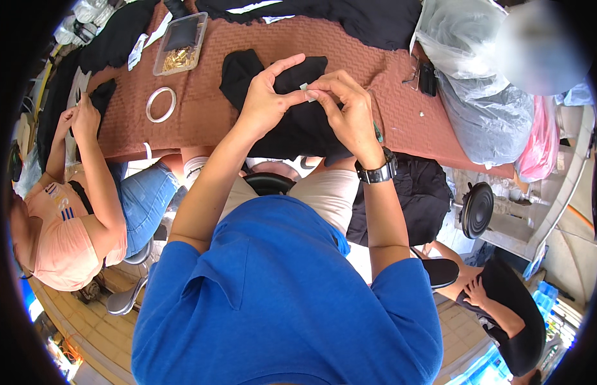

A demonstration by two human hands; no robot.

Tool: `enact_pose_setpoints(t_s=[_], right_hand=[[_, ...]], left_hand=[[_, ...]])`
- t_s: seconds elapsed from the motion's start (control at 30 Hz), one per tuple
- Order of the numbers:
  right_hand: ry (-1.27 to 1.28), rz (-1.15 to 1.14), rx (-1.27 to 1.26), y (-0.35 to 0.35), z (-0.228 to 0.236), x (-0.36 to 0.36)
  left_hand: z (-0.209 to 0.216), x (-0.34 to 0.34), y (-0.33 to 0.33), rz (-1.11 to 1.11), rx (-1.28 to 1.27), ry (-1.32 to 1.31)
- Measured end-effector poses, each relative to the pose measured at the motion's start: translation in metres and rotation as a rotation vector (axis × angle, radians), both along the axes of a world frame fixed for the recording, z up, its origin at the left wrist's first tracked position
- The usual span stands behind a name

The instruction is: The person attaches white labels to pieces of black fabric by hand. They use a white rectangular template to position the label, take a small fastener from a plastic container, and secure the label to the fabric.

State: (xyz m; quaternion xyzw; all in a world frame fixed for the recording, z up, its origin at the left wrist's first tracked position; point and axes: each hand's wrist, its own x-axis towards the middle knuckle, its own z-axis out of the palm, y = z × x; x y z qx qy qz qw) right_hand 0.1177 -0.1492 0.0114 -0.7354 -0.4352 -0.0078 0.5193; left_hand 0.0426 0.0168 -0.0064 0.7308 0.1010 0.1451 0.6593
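Over a black cloth garment point(289, 131) on the near edge of the table, both my hands meet at a small whitish tag point(306, 88). My right hand point(342, 102) pinches the tag between thumb and fingers; a dark watch sits on that wrist. Reaching in from the left, my left hand point(268, 93) has its index finger stretched up and away. Its thumb tip touches the tag's left side, and its lower fingers are partly hidden. The garment hangs down from the table edge toward my lap.
A clear plastic box point(180, 45) of gold-coloured small parts and a roll of white tape point(160, 104) lie on the brown-covered table point(202, 70). Large plastic bags point(481, 109) stand at the right. Dark glasses point(414, 70) lie nearby. At left a person point(74, 224) handles dark cloth; another sits at right.
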Motion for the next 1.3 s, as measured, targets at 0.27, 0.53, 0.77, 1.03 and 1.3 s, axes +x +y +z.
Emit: enact_pose_setpoints(t_s=[0.27,0.53,0.77,1.03,1.3], right_hand=[[0.122,-0.104,0.318,-0.008,0.013,0.005],[0.161,-0.079,0.448,-0.041,0.045,0.003],[0.156,-0.092,0.498,-0.051,0.057,-0.001],[0.140,-0.058,0.045,-0.033,0.028,-0.004],[-0.031,-0.103,-0.010,-0.023,0.011,-0.006]], left_hand=[[-0.005,0.001,0.003,0.045,-0.023,0.003],[-0.006,-0.001,0.004,0.054,0.001,0.014],[-0.006,-0.002,0.004,0.065,0.001,0.015],[0.007,-0.003,0.000,-0.071,-0.118,-0.102],[0.008,-0.005,0.001,-0.109,-0.280,-0.101]])
